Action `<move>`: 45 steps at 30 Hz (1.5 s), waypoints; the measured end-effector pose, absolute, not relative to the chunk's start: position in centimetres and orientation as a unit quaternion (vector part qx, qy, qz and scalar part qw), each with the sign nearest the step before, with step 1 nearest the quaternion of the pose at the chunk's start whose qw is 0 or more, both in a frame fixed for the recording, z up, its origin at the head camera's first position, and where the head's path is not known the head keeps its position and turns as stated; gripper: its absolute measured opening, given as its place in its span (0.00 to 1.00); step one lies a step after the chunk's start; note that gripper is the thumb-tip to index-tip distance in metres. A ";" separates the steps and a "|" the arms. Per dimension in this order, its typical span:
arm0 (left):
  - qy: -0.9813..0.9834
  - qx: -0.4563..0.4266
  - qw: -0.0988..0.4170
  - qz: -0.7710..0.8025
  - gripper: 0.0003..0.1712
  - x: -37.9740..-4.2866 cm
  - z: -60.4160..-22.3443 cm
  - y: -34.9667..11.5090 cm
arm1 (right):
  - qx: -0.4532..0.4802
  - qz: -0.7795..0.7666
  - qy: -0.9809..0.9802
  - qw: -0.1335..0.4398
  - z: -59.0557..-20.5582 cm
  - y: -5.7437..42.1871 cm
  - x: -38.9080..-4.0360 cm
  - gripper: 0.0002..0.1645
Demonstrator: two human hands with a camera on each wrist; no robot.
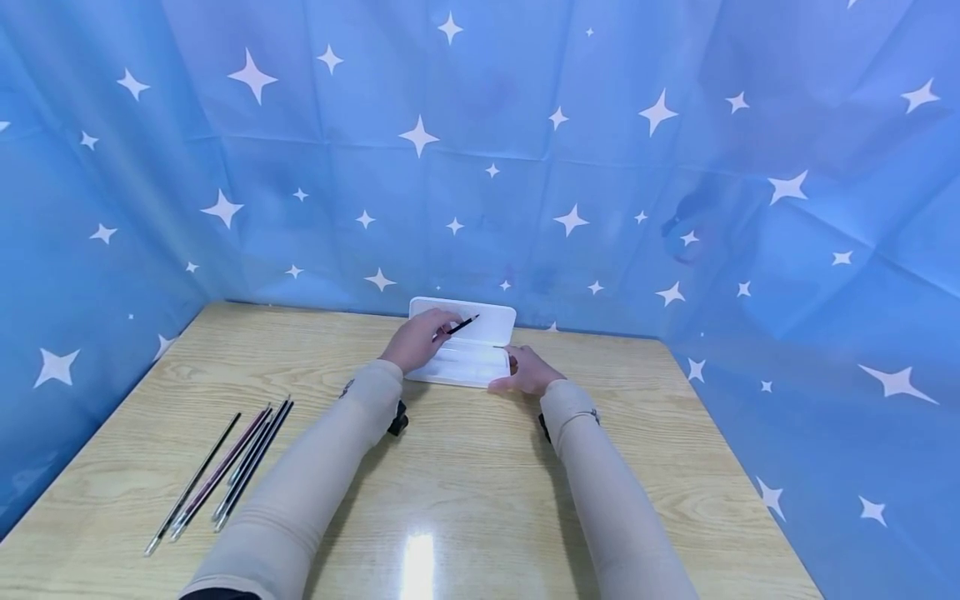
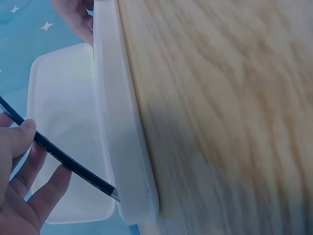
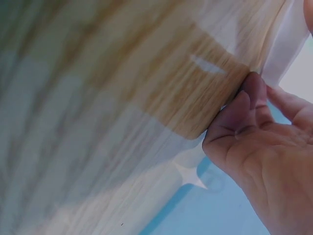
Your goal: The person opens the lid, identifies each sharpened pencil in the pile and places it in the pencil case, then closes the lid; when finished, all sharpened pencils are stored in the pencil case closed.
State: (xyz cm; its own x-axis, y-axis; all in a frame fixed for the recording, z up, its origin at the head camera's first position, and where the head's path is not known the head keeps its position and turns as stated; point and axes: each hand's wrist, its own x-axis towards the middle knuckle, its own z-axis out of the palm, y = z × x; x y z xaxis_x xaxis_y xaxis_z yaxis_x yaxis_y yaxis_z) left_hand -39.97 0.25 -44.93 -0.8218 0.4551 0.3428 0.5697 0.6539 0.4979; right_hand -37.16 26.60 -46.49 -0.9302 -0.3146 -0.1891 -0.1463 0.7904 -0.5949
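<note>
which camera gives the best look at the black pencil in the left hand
The left wrist view: the black pencil runs large across the frame, pinched by the left hand, its tip at the white case. The head view shows it only as a thin dark line above the case. The right wrist view does not show it.

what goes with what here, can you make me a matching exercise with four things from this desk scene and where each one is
Things:
1. pencil
2. white case
3. loose pencils
4. right hand

Places or states:
A. lying in a bunch at the table's left side
B. pinched in the left hand
C. resting at the case's right end
D. open, at the table's far edge

Pairs: 1-B, 2-D, 3-A, 4-C
</note>
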 end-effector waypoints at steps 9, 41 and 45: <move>-0.902 -0.294 0.090 -0.304 0.17 -40.1 -44.9 0.1 | -0.121 -0.292 0.939 0.135 -46.4 26.6 -37.2 0.43; -0.885 -0.275 0.101 -0.361 0.22 -38.0 -44.2 -9.1 | -0.142 -0.301 0.934 0.133 -46.8 26.4 -37.2 0.37; -0.888 -0.270 0.099 -0.357 0.23 -37.9 -44.1 -10.5 | -0.133 -0.309 0.932 0.134 -46.8 26.4 -37.4 0.37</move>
State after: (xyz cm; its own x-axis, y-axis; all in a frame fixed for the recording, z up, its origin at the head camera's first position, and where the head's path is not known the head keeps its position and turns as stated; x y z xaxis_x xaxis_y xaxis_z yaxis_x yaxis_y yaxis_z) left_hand -37.87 -10.50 -44.12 -0.8344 0.4100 0.3684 0.5509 0.5982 0.5819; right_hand -37.43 26.40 -46.77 -0.9289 -0.3302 -0.1677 -0.1644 0.7736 -0.6120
